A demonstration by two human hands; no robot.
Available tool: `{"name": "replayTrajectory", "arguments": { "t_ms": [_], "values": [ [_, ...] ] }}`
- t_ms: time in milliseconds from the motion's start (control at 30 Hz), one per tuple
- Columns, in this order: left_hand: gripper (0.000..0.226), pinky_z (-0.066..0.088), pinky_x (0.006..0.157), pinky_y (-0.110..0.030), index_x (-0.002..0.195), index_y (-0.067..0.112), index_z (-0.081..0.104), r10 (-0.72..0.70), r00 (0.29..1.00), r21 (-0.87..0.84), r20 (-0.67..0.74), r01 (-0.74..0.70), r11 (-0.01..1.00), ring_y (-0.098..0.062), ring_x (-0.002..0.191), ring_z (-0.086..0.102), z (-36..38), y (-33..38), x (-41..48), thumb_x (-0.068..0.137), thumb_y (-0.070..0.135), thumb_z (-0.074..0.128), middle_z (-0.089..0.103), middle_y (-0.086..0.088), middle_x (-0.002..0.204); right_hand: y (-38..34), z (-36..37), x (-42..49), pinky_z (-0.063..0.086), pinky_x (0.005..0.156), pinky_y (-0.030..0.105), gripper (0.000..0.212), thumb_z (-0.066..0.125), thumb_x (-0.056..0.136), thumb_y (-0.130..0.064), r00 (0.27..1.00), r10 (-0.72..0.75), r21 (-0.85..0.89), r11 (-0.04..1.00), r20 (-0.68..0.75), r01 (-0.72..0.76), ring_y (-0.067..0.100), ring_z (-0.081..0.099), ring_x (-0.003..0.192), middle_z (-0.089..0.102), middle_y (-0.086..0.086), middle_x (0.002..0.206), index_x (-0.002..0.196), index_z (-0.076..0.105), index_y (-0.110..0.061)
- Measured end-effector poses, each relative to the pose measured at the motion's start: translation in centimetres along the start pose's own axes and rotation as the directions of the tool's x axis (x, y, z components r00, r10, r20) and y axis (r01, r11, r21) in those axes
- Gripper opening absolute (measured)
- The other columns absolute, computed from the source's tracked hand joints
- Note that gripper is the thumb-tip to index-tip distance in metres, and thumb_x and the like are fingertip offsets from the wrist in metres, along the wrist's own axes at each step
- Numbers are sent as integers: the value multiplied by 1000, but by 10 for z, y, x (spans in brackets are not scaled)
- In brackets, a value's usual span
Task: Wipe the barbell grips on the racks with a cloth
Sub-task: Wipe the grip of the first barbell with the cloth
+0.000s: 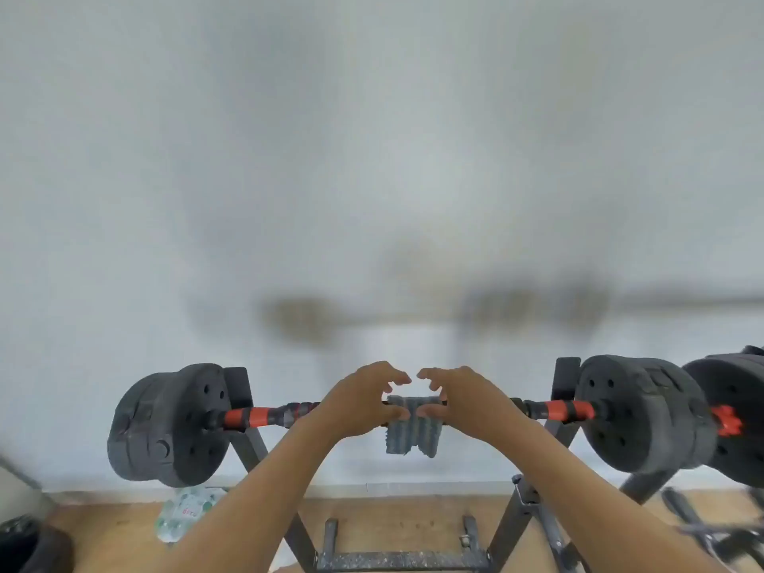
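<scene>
Draping the barbell (264,416), cloth (411,430) hangs between left hand (364,401) and right hand (467,401).

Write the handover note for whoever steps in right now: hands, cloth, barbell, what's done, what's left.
Left hand: arched over the bar, thumb at the cloth's left edge, fingers not closed.
Right hand: mirrored, thumb on the cloth's right side.
Cloth: grey-blue, draped over the middle of the barbell, hanging down in front.
The barbell sits on the rack, with red grips beside the plates.
Done: cloth placed; nothing shows which grips are wiped.
Left: probably close on the cloth and wipe outward to both grips. More plates at the right edge suggest another barbell.
</scene>
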State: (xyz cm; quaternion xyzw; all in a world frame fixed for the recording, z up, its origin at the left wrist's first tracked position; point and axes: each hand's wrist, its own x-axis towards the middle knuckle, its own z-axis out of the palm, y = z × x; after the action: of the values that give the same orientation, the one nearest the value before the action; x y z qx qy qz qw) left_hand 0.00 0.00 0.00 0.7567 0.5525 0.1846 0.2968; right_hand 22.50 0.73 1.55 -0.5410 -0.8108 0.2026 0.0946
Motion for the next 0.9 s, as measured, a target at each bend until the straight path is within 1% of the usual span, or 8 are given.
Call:
{"name": "replayTrajectory", "arguments": {
  "t_ms": [100,267,467,533,600,700,800,900],
  "values": [
    [33,52,87,-31,114,35,66,6,1000,171,-16,-3,985,-3,102,60,11,2,2,85,34,81,61,20,109,10,4,2,53,81,32,31,74,87,-48,1000,0,-92,996,3,0,15,64,91,61,-10,97,115,69,-34],
    [9,53,84,-34,99,20,77,41,995,248,-86,-19,969,-9,89,57,24,1,13,91,17,75,59,14,99,19,12,12,53,77,32,15,71,91,-39,999,-33,-126,992,-43,27,19,62,85,57,-2,99,104,76,-34],
    [10,52,88,-36,89,17,72,67,995,258,-70,-47,965,-11,95,58,20,5,17,95,11,68,62,11,103,28,14,19,52,79,31,6,65,96,-25,960,-265,-184,952,-87,246,13,46,110,55,-11,111,94,69,-21],
    [11,49,93,-28,92,20,67,109,993,176,-56,-97,980,-7,106,58,13,4,11,97,10,65,64,14,112,27,3,15,54,83,33,3,60,97,-26,963,-260,-49,965,-68,257,12,52,106,57,-11,112,96,62,-23],
    [12,51,92,-23,94,24,63,87,994,19,-64,-86,996,-2,109,62,1,10,2,97,12,63,68,17,114,21,-15,9,59,74,38,3,56,95,-30,976,-214,148,965,-46,219,15,65,86,64,-14,97,92,57,-30],
    [9,55,87,-35,94,19,63,7,992,-282,-128,-43,958,-8,90,68,-18,31,-8,95,10,59,73,9,94,8,-37,2,59,77,39,8,57,92,-25,979,-159,356,914,-130,196,15,69,82,69,-11,88,89,58,-33],
    [5,54,79,-39,97,10,60,-68,977,-575,-201,-61,816,-19,77,61,-33,51,-16,101,11,57,67,-4,86,-9,-56,-3,62,76,36,7,59,98,-14,974,-116,611,762,-196,213,18,72,83,72,0,92,96,64,-20],
    [16,58,84,-44,108,11,68,-200,960,-771,-198,-27,637,-25,89,70,-33,62,-23,102,25,64,74,-6,100,-20,-66,-9,61,65,35,6,60,101,-16,979,-62,736,651,-196,188,21,72,77,74,4,92,103,66,-16]
  ]
}}
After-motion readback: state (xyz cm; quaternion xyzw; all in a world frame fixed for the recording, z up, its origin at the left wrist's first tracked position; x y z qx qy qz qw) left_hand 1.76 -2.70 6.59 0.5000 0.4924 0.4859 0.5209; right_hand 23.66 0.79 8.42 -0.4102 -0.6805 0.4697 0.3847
